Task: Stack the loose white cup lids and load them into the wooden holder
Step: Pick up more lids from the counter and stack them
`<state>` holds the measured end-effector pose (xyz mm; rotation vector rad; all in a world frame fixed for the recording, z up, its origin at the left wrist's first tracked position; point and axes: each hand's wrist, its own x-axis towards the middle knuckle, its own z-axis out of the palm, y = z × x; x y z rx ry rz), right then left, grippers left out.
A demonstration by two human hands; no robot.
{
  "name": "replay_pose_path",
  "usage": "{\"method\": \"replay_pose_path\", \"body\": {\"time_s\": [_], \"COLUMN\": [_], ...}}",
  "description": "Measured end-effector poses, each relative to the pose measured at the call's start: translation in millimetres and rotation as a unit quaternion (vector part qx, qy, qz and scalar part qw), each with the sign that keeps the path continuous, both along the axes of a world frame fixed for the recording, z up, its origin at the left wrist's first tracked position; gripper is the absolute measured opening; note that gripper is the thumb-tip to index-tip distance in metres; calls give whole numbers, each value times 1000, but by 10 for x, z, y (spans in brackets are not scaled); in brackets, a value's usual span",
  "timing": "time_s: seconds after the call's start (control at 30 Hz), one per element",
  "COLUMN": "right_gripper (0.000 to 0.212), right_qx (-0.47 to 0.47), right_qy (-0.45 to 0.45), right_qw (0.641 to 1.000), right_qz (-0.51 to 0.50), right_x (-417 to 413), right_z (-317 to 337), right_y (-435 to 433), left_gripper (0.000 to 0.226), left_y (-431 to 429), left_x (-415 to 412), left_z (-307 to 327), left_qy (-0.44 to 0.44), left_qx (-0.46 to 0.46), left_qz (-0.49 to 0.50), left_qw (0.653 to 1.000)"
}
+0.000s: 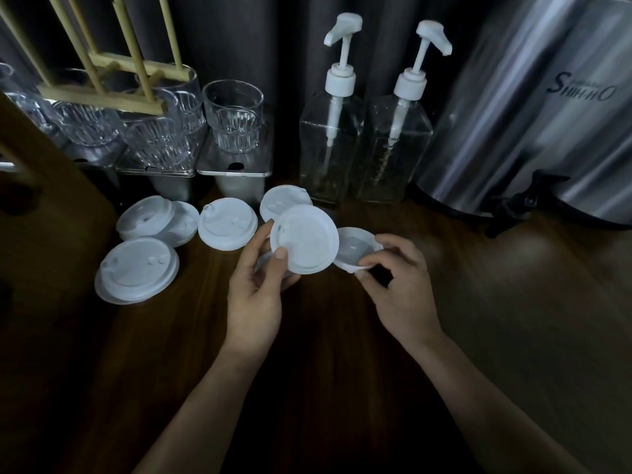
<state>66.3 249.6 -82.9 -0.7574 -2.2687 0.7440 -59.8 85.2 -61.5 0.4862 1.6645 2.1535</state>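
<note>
The left hand [260, 285] grips a white lid [304, 239] held tilted above the table, thumb pressed on its near rim and fingers curled behind it. Something pale shows under those fingers, perhaps another lid, though that cannot be told. The right hand [396, 278] pinches a second lid [355, 246] by its near edge between thumb and fingertips, hollow side up, just right of the first and partly hidden behind it. The step in hand looks like nesting these two. To do it well, both should face the same way. The second seems flipped against the first, so one likely needs turning over, and the raised spouts are best lined up so the rims seat flush rather than rock. A light hold at the rim is wise, since plastic this thin probably flexes and pops loose under a squeeze. Several loose lids [227, 224] lie on the dark table [325, 354] to the left of the hands and beyond them, some overlapping in pairs, so most of the stacking is not yet done. The wooden holder [102, 99] — a frame of pale rods — stands at the far left in front of the glasses [232, 114], well apart from the hands, with no lids visible in it. Two pump bottles [328, 142] and a steel urn [530, 114] stand far right.
</note>
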Motion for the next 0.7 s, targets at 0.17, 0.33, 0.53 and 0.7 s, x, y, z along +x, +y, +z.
{"method": "replay_pose_path", "body": {"time_s": [0.17, 0.33, 0.53, 0.7], "right_gripper": [17, 15, 20, 18], "right_qx": [45, 38, 79, 117], "right_qy": [50, 106, 146, 154], "right_qw": [998, 994, 985, 978], "right_qz": [-10, -1, 34, 73], "right_x": [33, 7, -79, -213], "right_z": [30, 114, 286, 379], "right_y": [14, -44, -184, -315], "left_gripper": [41, 44, 65, 54], "left_y": [2, -1, -21, -39], "left_x": [7, 7, 28, 65], "left_z": [-6, -14, 13, 82], "left_qy": [1, 16, 61, 72], "left_qx": [-6, -14, -38, -14], "left_qz": [1, -11, -64, -133], "left_qw": [1000, 1000, 995, 988]}}
